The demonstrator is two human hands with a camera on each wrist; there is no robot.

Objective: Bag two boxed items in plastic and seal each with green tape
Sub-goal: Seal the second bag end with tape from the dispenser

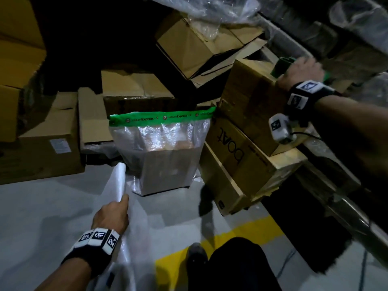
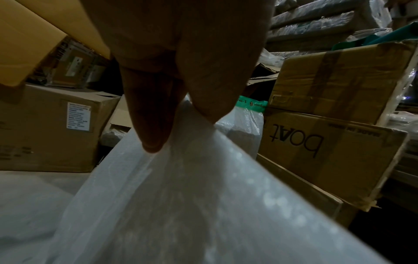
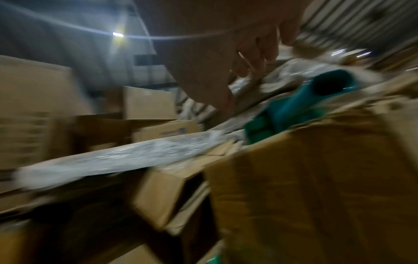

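Observation:
A boxed item in a clear plastic bag [image 1: 163,156] stands on the grey floor, its top sealed with a strip of green tape [image 1: 161,118]. Part of that tape [image 2: 251,105] also shows in the left wrist view. My left hand [image 1: 125,197] pinches the edge of an empty plastic bag [image 1: 134,227] between thumb and finger, and the bag [image 2: 203,196] hangs down from the pinch [image 2: 178,128]. My right hand [image 1: 302,70] hovers over a green tape dispenser [image 1: 282,65] lying on a cardboard box [image 1: 249,95]. In the blurred right wrist view the loosely curled fingers [image 3: 239,76] are apart from the dispenser [image 3: 300,110].
Stacked cardboard boxes, one printed "boat" [image 1: 241,156], crowd the right side. More cartons [image 1: 48,143] and open boxes [image 1: 201,45] line the left and back, with loose plastic wrap on top. A yellow floor line [image 1: 231,240] runs by my dark-trousered leg [image 1: 235,265].

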